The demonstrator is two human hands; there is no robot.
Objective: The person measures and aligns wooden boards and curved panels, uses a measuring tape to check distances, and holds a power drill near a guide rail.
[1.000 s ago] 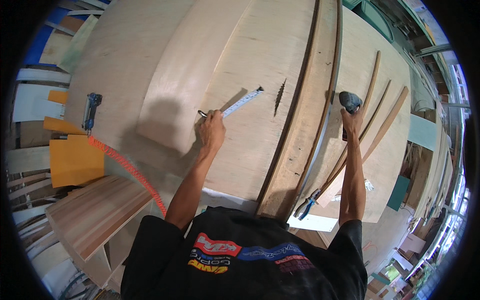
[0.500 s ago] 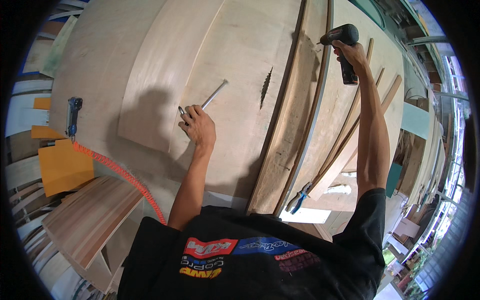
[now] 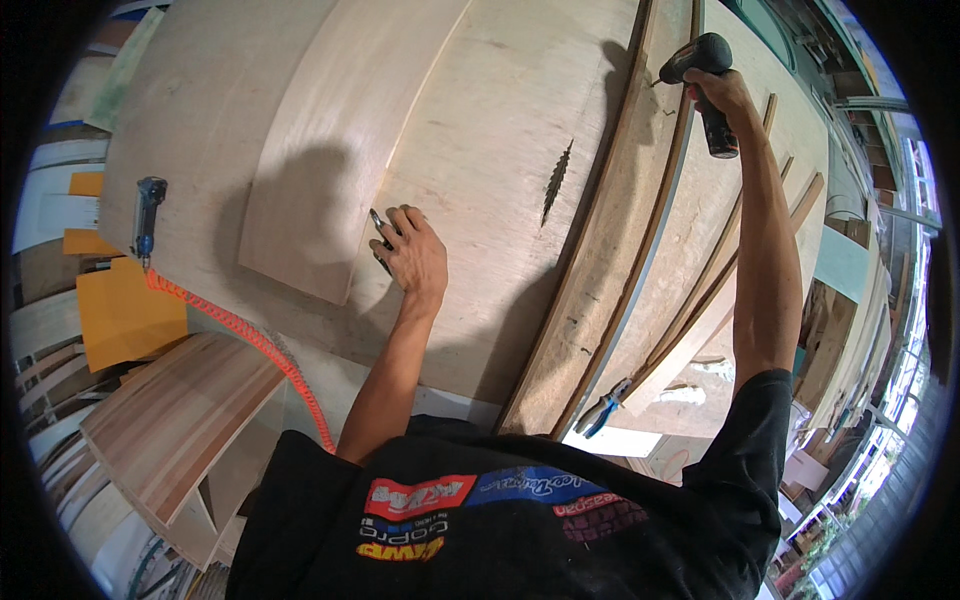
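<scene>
My right hand [image 3: 730, 97] grips a cordless drill [image 3: 698, 56], its bit pointing left at the far part of a long wooden channel [image 3: 592, 300] with raised edges. Whether the bit touches the wood I cannot tell. A few small dark fasteners show in the channel. My left hand [image 3: 416, 258] is closed round a slim metal tool [image 3: 377, 218], over or on a large pale plywood sheet [image 3: 480, 180]. Only short bits of that tool stick out between the fingers; the rest is hidden.
A thinner board [image 3: 310, 215] lies left of my left hand. Farther left are an air tool [image 3: 148, 215] and its orange coiled hose [image 3: 235, 325]. Pliers [image 3: 603, 408] rest beside the channel's near end, with wooden strips [image 3: 700, 290] to the right. A striped wooden cabinet [image 3: 180, 425] stands at lower left.
The metal tool's long shaft, earlier pointing up and right from my left hand, no longer shows. The drill remains at the channel's far part. The whole view has shifted slightly.
</scene>
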